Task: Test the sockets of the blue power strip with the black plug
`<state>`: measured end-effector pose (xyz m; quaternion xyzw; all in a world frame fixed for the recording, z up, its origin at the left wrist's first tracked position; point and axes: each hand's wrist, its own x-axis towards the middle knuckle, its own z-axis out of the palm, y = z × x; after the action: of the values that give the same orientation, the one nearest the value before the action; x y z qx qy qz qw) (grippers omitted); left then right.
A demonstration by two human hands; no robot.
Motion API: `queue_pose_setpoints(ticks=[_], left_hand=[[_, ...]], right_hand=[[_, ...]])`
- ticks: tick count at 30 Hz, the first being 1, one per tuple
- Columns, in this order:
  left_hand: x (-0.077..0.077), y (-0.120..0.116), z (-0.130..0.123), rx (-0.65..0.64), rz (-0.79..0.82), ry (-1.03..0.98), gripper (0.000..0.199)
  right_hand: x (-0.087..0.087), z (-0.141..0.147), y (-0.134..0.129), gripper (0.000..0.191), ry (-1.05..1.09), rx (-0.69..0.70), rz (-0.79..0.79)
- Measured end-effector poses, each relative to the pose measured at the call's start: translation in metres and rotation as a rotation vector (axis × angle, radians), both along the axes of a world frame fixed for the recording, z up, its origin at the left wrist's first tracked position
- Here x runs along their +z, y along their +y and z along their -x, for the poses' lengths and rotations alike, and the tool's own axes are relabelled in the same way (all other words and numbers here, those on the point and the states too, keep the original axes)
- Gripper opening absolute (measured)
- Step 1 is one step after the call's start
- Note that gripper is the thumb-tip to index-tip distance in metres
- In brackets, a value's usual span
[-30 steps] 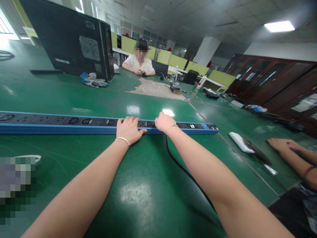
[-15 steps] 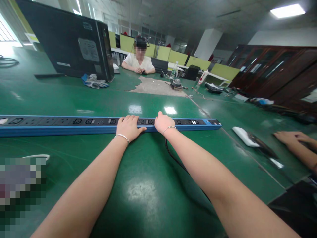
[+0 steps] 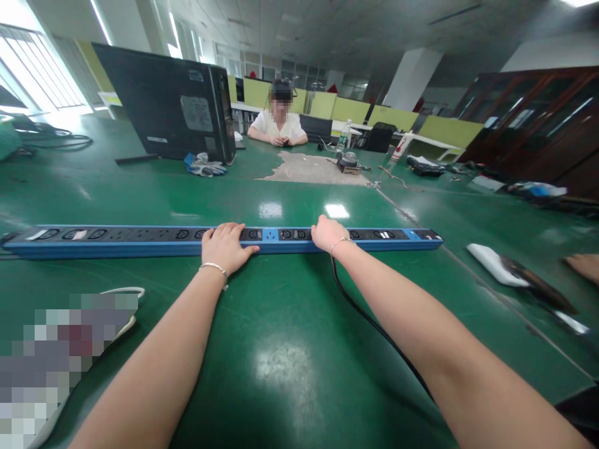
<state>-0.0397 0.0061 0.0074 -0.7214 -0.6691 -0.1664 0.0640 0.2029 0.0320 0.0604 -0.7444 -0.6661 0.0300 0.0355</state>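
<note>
A long blue power strip (image 3: 140, 249) with a row of black sockets lies across the green table in front of me. My left hand (image 3: 225, 248) lies over its middle, fingers at the far edge and thumb stretched along the near side. Just right of the thumb shows one blue socket (image 3: 270, 235). Farther right, my right hand (image 3: 329, 234) is closed above the sockets. From beneath it a black power cord (image 3: 360, 310) runs down and behind my forearm. The cord's plug end is hidden by my fingers.
A black computer case (image 3: 178, 118) and gloves (image 3: 204, 164) stand at the back left. Across the table sits a person (image 3: 279, 128). A white-and-dark object (image 3: 500, 265) lies right, near another person's hand (image 3: 583, 267). A blurred item (image 3: 70, 355) lies front left.
My view has turned left, so the scene sits farther right. My left hand has slid left along the strip, uncovering the blue socket. My right hand stays at the same sockets.
</note>
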Motion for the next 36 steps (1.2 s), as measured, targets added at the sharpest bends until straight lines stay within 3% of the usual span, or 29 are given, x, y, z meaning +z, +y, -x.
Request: queue_pose_setpoints(ticks=[11,14,18,21,25,29,36], left_hand=[[-0.001,0.001,0.0,-0.005,-0.006,-0.038,0.063],[-0.001,0.001,0.0,0.008,0.011,-0.042,0.064],[-0.002,0.002,0.0,-0.001,0.007,-0.036,0.063],[-0.001,0.002,0.0,-0.002,0.002,-0.037,0.062],[-0.001,0.002,0.0,-0.007,-0.002,-0.042,0.063],[-0.002,0.002,0.0,-0.013,-0.029,-0.049,0.062],[-0.003,0.003,0.0,-0.019,-0.065,-0.066,0.062]], right_hand=[[-0.004,0.003,-0.005,0.034,-0.04,-0.011,-0.026],[0.021,0.001,-0.011,0.032,-0.037,-0.054,-0.082],[0.083,-0.015,-0.006,0.032,-0.01,-0.092,-0.427],[0.1,-0.015,-0.001,0.027,0.039,0.053,-0.293],[0.064,0.013,-0.003,0.025,0.256,0.167,0.012],[0.028,0.051,-0.002,0.024,0.329,0.219,0.064],[0.015,0.09,0.013,0.032,0.094,0.255,0.012]])
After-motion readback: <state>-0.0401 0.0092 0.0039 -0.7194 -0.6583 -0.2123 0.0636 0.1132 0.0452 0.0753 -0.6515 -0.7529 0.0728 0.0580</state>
